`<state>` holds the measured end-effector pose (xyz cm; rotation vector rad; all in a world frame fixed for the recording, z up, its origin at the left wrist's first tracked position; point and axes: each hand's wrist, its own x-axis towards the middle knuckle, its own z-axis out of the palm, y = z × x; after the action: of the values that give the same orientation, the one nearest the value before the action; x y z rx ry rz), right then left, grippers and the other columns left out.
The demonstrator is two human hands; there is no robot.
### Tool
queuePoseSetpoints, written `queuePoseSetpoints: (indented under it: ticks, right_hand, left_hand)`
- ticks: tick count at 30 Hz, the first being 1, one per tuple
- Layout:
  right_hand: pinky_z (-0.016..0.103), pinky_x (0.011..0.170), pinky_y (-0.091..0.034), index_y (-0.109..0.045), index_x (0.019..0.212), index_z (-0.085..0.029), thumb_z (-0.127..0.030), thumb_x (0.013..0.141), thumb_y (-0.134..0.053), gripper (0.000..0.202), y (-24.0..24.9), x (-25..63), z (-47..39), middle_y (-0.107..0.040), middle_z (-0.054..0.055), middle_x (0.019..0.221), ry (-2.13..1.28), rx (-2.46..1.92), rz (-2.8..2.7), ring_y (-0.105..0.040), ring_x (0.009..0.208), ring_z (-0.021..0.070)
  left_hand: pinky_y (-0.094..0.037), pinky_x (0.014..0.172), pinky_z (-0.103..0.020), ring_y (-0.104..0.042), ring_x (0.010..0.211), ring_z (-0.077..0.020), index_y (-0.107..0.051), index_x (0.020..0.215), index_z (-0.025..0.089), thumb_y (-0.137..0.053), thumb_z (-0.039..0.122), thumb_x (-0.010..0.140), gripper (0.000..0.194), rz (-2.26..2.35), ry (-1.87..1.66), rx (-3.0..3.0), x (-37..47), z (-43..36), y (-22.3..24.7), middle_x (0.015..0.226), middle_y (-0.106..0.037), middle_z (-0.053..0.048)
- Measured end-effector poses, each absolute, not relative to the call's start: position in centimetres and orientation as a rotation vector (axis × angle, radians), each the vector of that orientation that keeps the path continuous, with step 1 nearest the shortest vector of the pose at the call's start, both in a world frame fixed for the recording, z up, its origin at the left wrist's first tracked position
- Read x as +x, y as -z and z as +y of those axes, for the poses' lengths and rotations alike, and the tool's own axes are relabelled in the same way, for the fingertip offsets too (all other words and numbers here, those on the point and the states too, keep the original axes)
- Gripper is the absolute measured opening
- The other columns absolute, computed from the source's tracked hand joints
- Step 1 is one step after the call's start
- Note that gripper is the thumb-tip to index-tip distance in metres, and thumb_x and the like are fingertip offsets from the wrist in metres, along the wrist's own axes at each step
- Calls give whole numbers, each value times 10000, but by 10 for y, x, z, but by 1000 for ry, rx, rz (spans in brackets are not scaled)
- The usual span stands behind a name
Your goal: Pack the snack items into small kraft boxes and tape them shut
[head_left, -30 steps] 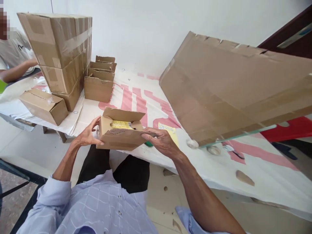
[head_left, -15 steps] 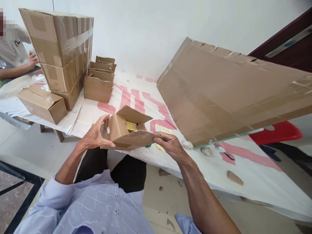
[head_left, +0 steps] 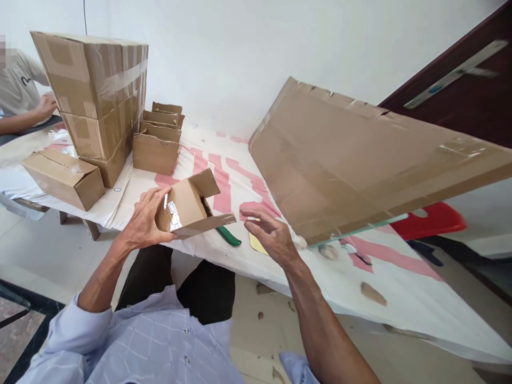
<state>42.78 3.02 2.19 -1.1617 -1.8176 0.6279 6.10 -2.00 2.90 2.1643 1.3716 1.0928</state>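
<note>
My left hand [head_left: 146, 221] is wrapped round the closed end of a small cardboard box [head_left: 186, 205], which is tilted above the table's front edge. White labels show on the box beside my fingers, and its flaps stand open toward the right. My right hand [head_left: 270, 234] is just right of the flaps, fingers apart, touching nothing that I can make out. Between the box and my right hand a green tool [head_left: 229, 236] lies on the cloth. A yellow card [head_left: 257, 244] is partly hidden by my right hand.
Taped boxes [head_left: 100, 80] are stacked at the left, a closed box [head_left: 66, 176] before them and open boxes [head_left: 156, 152] beside them. A large cardboard panel [head_left: 340, 154] leans at the right, near a red object [head_left: 434, 221]. A person [head_left: 24, 90] sits far left.
My right hand has let go of the box flap and opened. The box has turned and tilted in my left hand, showing more labels. The green tool is now uncovered, and the view has shifted slightly.
</note>
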Motion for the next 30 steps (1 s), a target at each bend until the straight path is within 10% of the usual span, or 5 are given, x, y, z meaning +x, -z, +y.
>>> queuePoseSetpoints:
  ticks: [9,30]
  right_hand:
    - [480,931,-587,-810,1020,-261,-193,1046,-636,189,-92,331,-9,-785,104,1047,95,-719,-2171,-703,1016,275]
    - [375,828,-447,-787,916,-232,-162,1092,-573,286,-87,314,9,-726,86,967,494,-782,-2471,-570,929,240]
  left_hand:
    - [-408,1191,-692,-431,1539,-488,-395,1680,262,-945,423,692,1142,1529,-1058,2195,83,-31,-36,1656,-494,-218]
    - [-438,1127,-666,-456,1505,-509,-401,1650,224,-977,493,664,1173,1658,-1118,2154,123,-39,-34,1683,-500,-245]
